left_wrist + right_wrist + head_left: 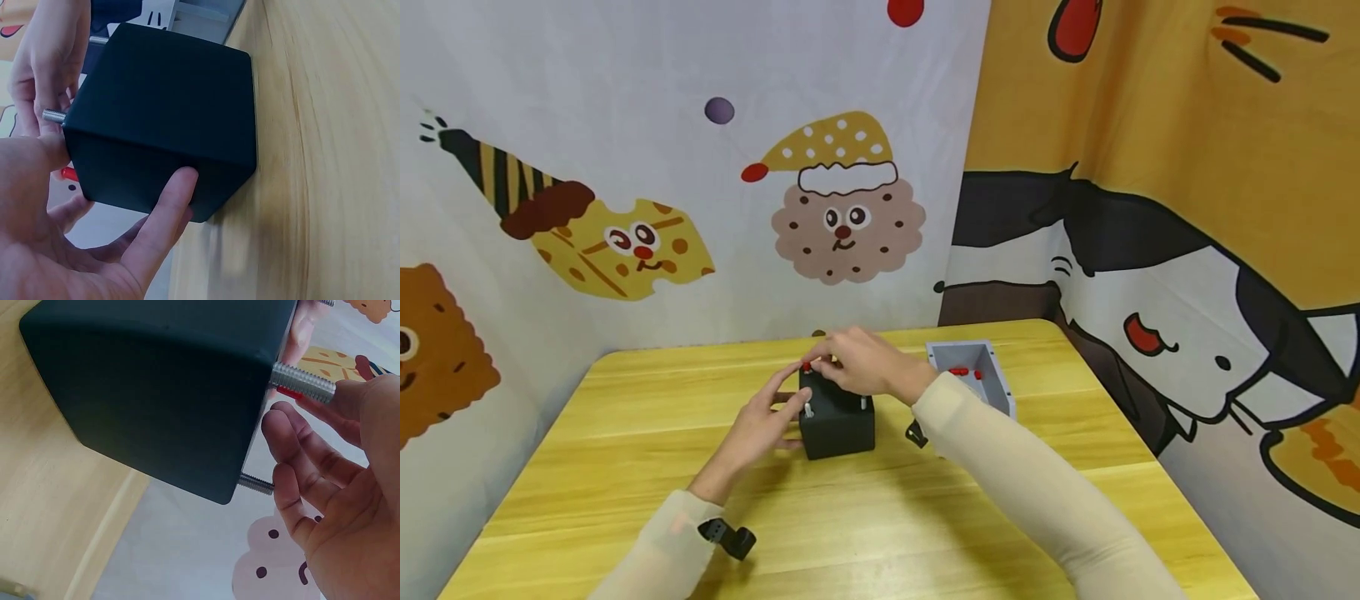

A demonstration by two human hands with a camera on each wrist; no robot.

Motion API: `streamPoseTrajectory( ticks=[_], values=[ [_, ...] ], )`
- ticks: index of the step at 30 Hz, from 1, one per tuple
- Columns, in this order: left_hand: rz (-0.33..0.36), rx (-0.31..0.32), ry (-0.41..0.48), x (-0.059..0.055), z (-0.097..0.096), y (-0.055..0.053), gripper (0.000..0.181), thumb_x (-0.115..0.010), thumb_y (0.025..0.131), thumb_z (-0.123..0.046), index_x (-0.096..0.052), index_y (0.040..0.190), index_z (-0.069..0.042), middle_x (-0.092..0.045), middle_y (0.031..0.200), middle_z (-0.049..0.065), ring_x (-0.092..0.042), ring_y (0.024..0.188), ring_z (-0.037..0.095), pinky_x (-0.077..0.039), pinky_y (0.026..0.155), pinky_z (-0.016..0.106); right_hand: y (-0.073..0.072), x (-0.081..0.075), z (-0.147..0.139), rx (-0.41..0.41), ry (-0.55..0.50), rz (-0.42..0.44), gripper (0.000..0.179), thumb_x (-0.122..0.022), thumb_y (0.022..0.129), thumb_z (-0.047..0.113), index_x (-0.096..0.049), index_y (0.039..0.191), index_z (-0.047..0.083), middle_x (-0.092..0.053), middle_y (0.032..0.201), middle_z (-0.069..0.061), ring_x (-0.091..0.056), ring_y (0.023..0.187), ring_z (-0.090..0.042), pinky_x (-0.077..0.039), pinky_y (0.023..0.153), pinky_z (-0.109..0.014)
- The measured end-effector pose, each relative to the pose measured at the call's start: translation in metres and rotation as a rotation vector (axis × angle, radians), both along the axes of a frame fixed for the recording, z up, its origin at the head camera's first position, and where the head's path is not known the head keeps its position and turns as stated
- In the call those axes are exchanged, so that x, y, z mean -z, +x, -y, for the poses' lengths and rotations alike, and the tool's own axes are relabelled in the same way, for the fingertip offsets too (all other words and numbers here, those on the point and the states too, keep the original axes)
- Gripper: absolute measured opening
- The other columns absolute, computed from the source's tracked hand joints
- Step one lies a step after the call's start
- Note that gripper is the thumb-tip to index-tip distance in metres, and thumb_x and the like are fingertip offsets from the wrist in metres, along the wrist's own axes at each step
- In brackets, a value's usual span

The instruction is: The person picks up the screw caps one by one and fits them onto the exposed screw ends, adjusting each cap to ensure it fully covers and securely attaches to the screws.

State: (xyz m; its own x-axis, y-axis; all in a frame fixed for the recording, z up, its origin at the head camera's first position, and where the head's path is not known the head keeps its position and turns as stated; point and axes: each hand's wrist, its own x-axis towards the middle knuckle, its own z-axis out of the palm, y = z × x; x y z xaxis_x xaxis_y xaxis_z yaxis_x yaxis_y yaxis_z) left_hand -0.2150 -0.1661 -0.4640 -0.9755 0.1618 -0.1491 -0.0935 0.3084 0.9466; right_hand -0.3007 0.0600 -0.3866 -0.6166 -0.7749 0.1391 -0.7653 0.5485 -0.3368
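A black box (pixel 838 429) stands on the table, with threaded metal studs (pixel 303 381) sticking up from its top. A red cap (pixel 807 367) sits at the far left corner; the left wrist view shows this red cap (pixel 69 174) beside the box's top edge. My left hand (pixel 756 421) holds the box from the left, thumb at the top edge by the near stud (pixel 54 116) and fingers against the side. Reaching over the top from the right, my right hand (pixel 868 362) pinches the red cap with thumb and index finger, the contact partly hidden by a stud.
To the right of the box is a grey tray (pixel 1003 392) with several small red pieces (pixel 958 372) inside. My right forearm passes in front of its near end. A patterned curtain (pixel 850 308) hangs behind the wooden table (pixel 647 400).
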Motion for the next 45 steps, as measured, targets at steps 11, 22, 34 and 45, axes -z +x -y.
streamPoseTrajectory(
  ticks=[11, 22, 34, 45],
  values=[
    [0.012, 0.007, 0.003, 0.002, 0.0, -0.001, 0.076, -0.063, 0.12, -0.055, -0.031, 0.185, -0.033, -0.051, 0.174, 0.032, -0.07, 0.146, 0.048, -0.076, 0.09, 0.056, 0.007, -0.002, -0.006, 0.009, -0.031, 0.013, 0.038, -0.064, 0.123, 0.026, -0.074, 0.159, 0.019, -0.08, 0.139, -0.01, -0.052, 0.057, -0.008, -0.049, 0.06, -0.022],
    [0.003, -0.004, 0.007, 0.001, 0.0, -0.002, 0.071, -0.064, 0.119, -0.057, -0.037, 0.182, -0.037, -0.055, 0.171, 0.031, -0.073, 0.141, 0.045, -0.076, 0.089, 0.052, 0.013, 0.0, -0.017, -0.006, -0.094, -0.033, 0.034, -0.066, 0.121, 0.021, -0.079, 0.152, 0.012, -0.077, 0.128, -0.007, -0.056, 0.066, -0.007, -0.053, 0.067, -0.024],
    [-0.001, -0.01, 0.027, 0.002, 0.002, 0.0, 0.068, -0.064, 0.119, -0.059, -0.04, 0.18, -0.042, -0.057, 0.17, 0.029, -0.072, 0.142, 0.045, -0.076, 0.088, 0.052, 0.025, 0.004, -0.034, -0.024, -0.154, -0.105, 0.031, -0.069, 0.12, 0.02, -0.081, 0.147, 0.012, -0.078, 0.131, -0.006, -0.07, 0.099, -0.016, -0.064, 0.087, -0.034],
    [0.001, -0.016, 0.022, 0.001, 0.001, 0.001, 0.068, -0.065, 0.118, -0.058, -0.04, 0.179, -0.043, -0.057, 0.17, 0.029, -0.072, 0.142, 0.046, -0.076, 0.089, 0.052, 0.033, 0.003, -0.046, -0.014, -0.159, -0.138, 0.031, -0.074, 0.117, 0.018, -0.081, 0.146, 0.012, -0.077, 0.134, -0.005, -0.074, 0.107, -0.019, -0.067, 0.092, -0.036]
  ],
)
